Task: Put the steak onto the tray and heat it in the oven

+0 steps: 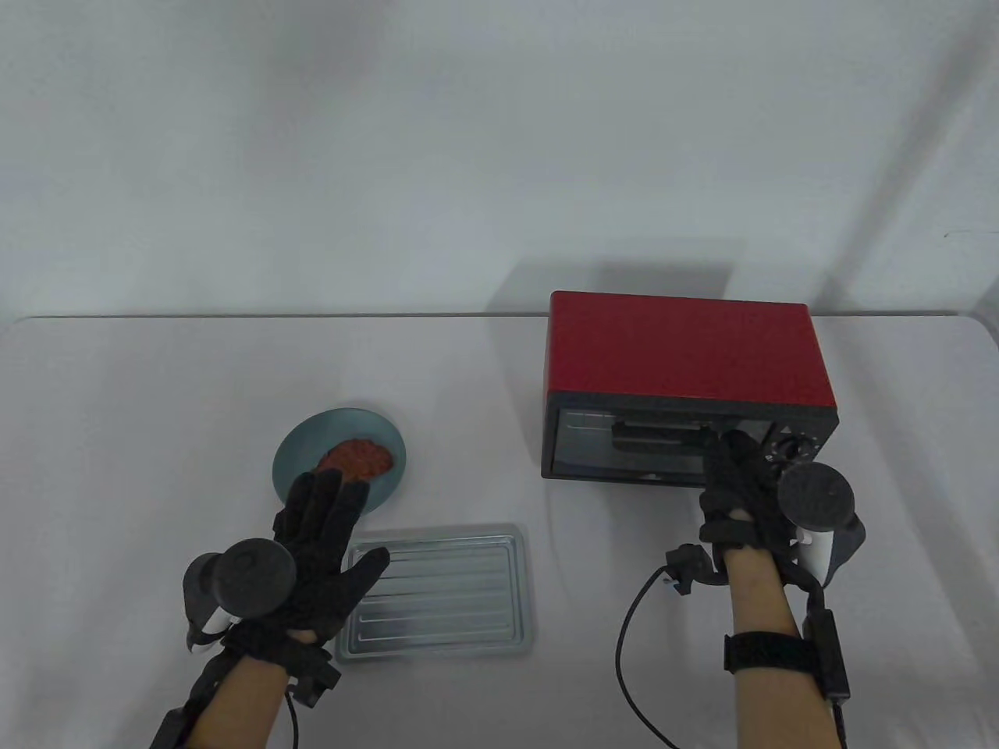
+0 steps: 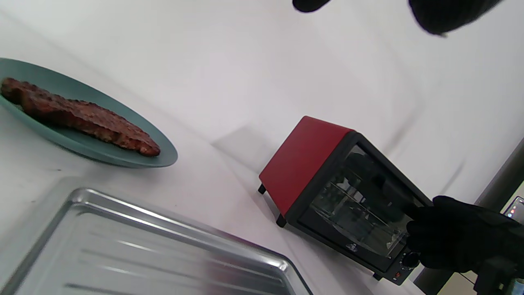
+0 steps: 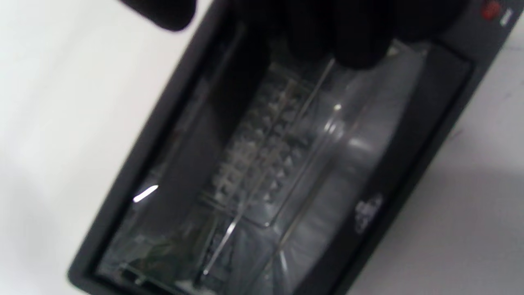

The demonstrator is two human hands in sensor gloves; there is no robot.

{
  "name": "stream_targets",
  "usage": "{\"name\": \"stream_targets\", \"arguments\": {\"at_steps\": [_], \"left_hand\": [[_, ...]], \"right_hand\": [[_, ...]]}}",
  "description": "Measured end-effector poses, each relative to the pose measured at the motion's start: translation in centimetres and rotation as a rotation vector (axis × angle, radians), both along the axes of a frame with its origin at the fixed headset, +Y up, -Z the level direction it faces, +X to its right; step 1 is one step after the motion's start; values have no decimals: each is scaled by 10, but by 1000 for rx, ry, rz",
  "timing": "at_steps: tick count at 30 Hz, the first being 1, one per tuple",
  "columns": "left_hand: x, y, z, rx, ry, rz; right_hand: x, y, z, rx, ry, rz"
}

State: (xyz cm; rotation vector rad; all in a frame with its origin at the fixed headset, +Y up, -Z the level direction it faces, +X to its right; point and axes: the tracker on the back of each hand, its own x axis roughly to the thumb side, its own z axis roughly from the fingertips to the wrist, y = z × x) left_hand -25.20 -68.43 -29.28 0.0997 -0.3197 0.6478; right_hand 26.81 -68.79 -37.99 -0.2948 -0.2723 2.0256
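A brown steak (image 1: 360,459) (image 2: 82,116) lies on a teal plate (image 1: 339,425) (image 2: 161,157) left of centre. Just in front of it sits an empty ribbed metal tray (image 1: 441,593) (image 2: 143,246). My left hand (image 1: 335,507) hovers with straight, spread fingers over the plate's near rim and the tray's left corner, holding nothing. The red oven (image 1: 687,351) (image 2: 311,164) stands at the right with its glass door (image 3: 266,172) closed. My right hand (image 1: 734,468) (image 2: 458,241) reaches the right end of the door handle (image 1: 663,437), fingers (image 3: 352,41) curled over it.
The oven's control knobs (image 1: 792,449) sit just right of my right hand. A wire rack (image 3: 262,155) shows through the glass. A black cable (image 1: 632,663) trails from my right wrist over the white tabletop. The table's far edge meets a white wall.
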Motion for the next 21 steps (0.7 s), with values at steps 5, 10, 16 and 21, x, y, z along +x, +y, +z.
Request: {"name": "stream_targets", "arguments": {"at_steps": [5,10,16,21], "left_hand": [[1,0,0,-14,-10,2],[1,-1,-1,-12,-9,5],[2,-1,0,-25,-10,5],[3,-3,-1,-34,-11,1]], "right_hand": [[0,-6,-4,8,-23,-100],[4,-12,3,28,2,-155],[10,-27,29,54,37,-210],[16,-45,52,-24,22,-298]]}}
